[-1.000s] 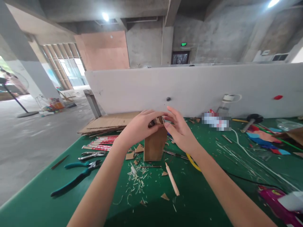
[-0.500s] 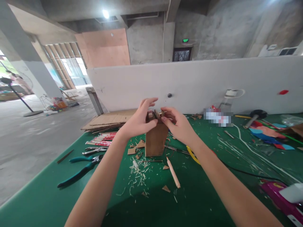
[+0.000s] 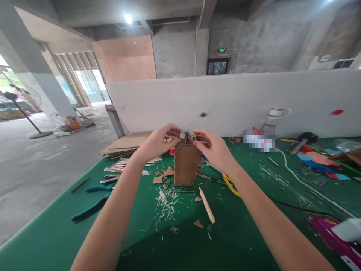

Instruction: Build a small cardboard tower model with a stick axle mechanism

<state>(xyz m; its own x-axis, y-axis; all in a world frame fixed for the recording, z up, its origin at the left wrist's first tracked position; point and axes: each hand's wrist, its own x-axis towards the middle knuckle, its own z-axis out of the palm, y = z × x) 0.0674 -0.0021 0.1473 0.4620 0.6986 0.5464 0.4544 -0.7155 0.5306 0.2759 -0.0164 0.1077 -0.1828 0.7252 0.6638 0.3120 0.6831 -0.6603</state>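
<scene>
An upright brown cardboard box (image 3: 186, 165) stands on the green table. Across its top lies a small mechanism of cardboard discs (image 3: 187, 137) on a thin stick, partly covered by fingers. My left hand (image 3: 158, 145) pinches the left end of this mechanism between thumb and fingers. At the right end, my right hand (image 3: 214, 148) grips a small cardboard piece with thumb and fingertips. A pale wooden rod (image 3: 207, 206) with a narrowed tip lies in front of the box, beside wood shavings (image 3: 166, 205) and cardboard scraps (image 3: 169, 172).
Teal-handled pliers (image 3: 94, 207) and paper-wrapped sticks (image 3: 118, 164) lie left. Flat cardboard sheets (image 3: 124, 145) are stacked behind them. Right of the box is a yellow-handled tool (image 3: 231, 184); farther right are a magenta device (image 3: 332, 235) and a white cable (image 3: 307, 184). A white partition (image 3: 225, 98) borders the back.
My left hand has moved left and lowered, its raised fingers closing onto the mechanism's left end. The discs show more plainly now. My right hand stays at the right end.
</scene>
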